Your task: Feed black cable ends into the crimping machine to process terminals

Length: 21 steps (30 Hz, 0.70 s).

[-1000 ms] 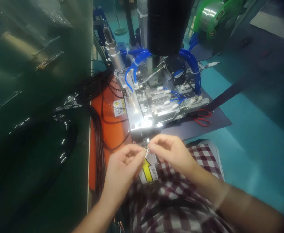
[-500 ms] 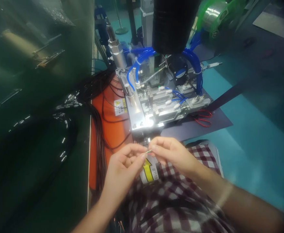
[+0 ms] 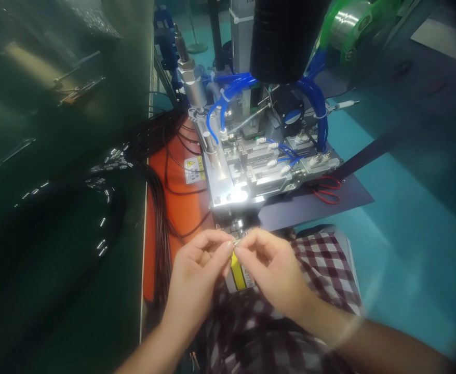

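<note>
My left hand [image 3: 199,265] and my right hand [image 3: 272,265] meet fingertip to fingertip just in front of the machine [image 3: 251,166]. Each pinches at a tiny pale greenish piece [image 3: 235,242], mostly hidden between the fingers. Whether it is a wire end cannot be made out. Below the fingertips lies a white label with a yellow arrow [image 3: 238,272], partly covered by my right hand.
Black cables [image 3: 156,213] run over the orange surface [image 3: 177,208] and the dark green table [image 3: 76,291] at left. Blue hoses [image 3: 319,98] arch over the machine. A green spool [image 3: 348,26] and black cylinder [image 3: 286,41] are above. Red wire [image 3: 326,190] lies right.
My right hand has turned and its fingers have curled closer to my left fingertips. The greenish piece shows less than before. The view has shifted slightly.
</note>
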Tool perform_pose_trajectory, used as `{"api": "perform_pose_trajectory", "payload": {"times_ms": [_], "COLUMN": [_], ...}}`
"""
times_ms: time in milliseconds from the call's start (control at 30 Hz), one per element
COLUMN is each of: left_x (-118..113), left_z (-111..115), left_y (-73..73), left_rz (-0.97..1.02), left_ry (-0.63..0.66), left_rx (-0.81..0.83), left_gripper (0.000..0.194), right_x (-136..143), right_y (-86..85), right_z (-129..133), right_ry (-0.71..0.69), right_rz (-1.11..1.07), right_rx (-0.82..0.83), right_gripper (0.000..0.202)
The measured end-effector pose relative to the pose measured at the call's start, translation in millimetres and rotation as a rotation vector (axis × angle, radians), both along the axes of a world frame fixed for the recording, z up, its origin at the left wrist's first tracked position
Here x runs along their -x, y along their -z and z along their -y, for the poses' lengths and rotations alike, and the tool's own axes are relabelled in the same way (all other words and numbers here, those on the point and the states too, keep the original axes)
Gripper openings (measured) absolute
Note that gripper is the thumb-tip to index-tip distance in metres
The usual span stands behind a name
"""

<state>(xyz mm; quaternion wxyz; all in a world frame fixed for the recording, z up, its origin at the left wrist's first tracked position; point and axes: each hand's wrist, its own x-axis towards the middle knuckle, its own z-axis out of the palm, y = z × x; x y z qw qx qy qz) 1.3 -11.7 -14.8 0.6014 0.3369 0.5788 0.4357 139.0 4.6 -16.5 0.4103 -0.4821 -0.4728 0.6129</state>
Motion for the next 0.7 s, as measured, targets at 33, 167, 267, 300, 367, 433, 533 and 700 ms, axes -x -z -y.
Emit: {"api": "perform_pose_trajectory", "payload": {"times_ms": [33, 167, 267, 300, 367, 433, 533, 700], "left_x": [-1, -2, -2, -1, 0, 0, 1, 0], "left_z": [-1, -3, -3, -3, -3, -2, -3, -5], "left_y": [-1.1, -7.3, -9.8, -9.8, -8.8, -7.2, -5.0, -4.5], "left_rz": [0.018, 0.031, 0.008, 0.006, 0.002, 0.004, 0.015, 0.066], "left_ry": [-0.003, 0.015, 0.011, 0.008, 0.008, 0.013, 0.019, 0.019], "left_rx": [0.009, 0.047, 0.066, 0.071, 0.072, 0.072, 0.079, 0.084], "left_gripper": [0.021, 0.02, 0.022, 0.022, 0.023, 0.023, 0.021, 0.022], "right_x": [0, -7, -14, -16, -17, -16, -16, -21], "right_y": [1.4, 6.9, 7.6, 7.1, 5.7, 4.5, 4.6, 10.0], "right_z": [1, -2, -3, -3, -1, 1, 2, 7], "right_ry": [-0.011, -0.089, 0.016, 0.051, 0.074, 0.061, 0.034, -0.017], "right_rz": [0.009, 0.094, 0.252, 0.291, 0.333, 0.356, 0.426, 0.643], "right_rx": [-0.006, -0.075, -0.313, -0.389, -0.492, -0.548, -0.675, -0.941], "right_gripper": [0.018, 0.013, 0.006, 0.01, 0.016, 0.016, 0.017, 0.027]}}
